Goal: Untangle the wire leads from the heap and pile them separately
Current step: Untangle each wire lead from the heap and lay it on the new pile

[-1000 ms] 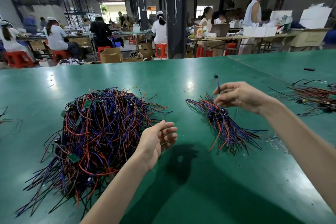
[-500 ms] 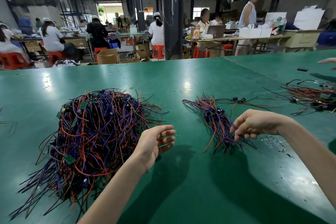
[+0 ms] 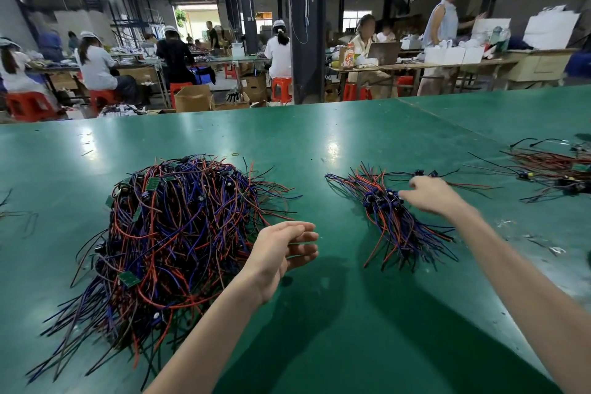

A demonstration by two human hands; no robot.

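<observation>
Your left hand (image 3: pixel 281 253) hovers over the bench (image 3: pixel 319 313) with the palm turned inward and the fingers loosely spread and slightly curled, holding nothing. It sits just beside the right edge of the heap (image 3: pixel 172 233), close to the stray ends that stick out there, but not gripping any of them.

Your right hand (image 3: pixel 428 195) reaches out to the pile (image 3: pixel 393 221) of sorted leads. Its fingers are bent down and drawn together at the dark connector cluster near the pile's top; it is blurred, so you cannot tell whether it pinches a lead or only touches them. One lead (image 3: pixel 460 182) with small dark connectors lies just beyond the hand, trailing off to the right.

The heap is a tall tangled mound of red, blue and black leads on the left half of the bench, with small green boards showing among them. The pile lies flatter, well apart from the heap, its leads running roughly the same way and fanning out at the near end.

Farther right, near the bench edge, lies another bundle (image 3: pixel 550 173) of red and black wires. Behind the bench, workers (image 3: pixel 99 67) sit on red stools (image 3: pixel 281 86) at other tables.
</observation>
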